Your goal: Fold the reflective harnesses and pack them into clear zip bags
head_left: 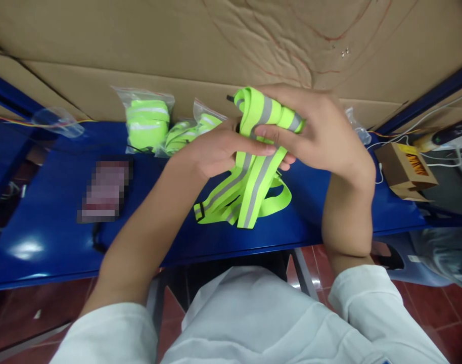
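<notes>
A neon yellow-green reflective strap with a grey stripe is partly folded into a flat bundle between both hands. My right hand is closed round the bundle's right side, thumb across its front. Fingers of my left hand pinch the strap just below the bundle, close to the right thumb. Loose lengths hang down in loops onto the blue table, and a black buckle shows at the lower left end. Some fingertips are hidden behind the webbing.
Behind the hands lie clear bags with similar neon straps, one bag at left and another bag beside it. A phone with a blurred screen rests on the blue table. An open cardboard box and white cables are at right.
</notes>
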A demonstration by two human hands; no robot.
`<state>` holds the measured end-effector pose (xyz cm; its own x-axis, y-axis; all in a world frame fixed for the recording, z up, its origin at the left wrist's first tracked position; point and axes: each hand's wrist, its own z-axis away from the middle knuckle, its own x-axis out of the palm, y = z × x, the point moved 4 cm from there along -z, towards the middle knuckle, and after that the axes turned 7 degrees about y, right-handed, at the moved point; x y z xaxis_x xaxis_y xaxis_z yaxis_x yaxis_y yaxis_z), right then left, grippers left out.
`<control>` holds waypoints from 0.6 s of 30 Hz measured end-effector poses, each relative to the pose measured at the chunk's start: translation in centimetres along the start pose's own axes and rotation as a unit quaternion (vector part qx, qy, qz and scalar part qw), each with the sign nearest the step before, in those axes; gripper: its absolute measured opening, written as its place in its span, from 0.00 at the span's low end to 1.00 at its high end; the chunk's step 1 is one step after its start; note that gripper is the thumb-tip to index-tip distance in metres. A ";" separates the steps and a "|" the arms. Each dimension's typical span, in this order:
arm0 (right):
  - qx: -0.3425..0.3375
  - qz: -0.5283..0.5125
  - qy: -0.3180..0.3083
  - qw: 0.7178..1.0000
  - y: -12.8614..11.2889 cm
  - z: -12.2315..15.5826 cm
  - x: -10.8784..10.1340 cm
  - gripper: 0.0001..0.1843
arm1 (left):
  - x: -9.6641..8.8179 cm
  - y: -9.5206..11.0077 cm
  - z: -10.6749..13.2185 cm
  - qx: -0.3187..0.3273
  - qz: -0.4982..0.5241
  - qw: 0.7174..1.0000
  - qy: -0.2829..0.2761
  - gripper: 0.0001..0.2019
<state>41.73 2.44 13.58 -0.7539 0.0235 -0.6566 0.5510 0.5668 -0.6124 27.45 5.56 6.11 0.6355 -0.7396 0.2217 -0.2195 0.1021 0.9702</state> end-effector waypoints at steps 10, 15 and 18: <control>0.088 -0.104 0.089 0.987 1.7 0.4 -1.4 0.22 | 1.3 -0.3 0.4 0.028 -0.133 0.987 -0.081 0.15; 0.152 -0.225 0.047 0.961 3.8 -0.6 0.6 0.17 | 1.0 0.4 0.3 0.041 -0.151 0.985 -0.067 0.16; 0.079 -0.142 0.115 0.980 2.9 -0.9 0.4 0.17 | 0.6 0.7 0.3 0.054 -0.153 0.986 -0.044 0.15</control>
<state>42.72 4.78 11.96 -0.9356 0.0787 -0.3441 0.3420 0.4438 -0.8283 27.47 4.99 6.94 0.6186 -0.7800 -0.0947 -0.1081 -0.2039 0.9730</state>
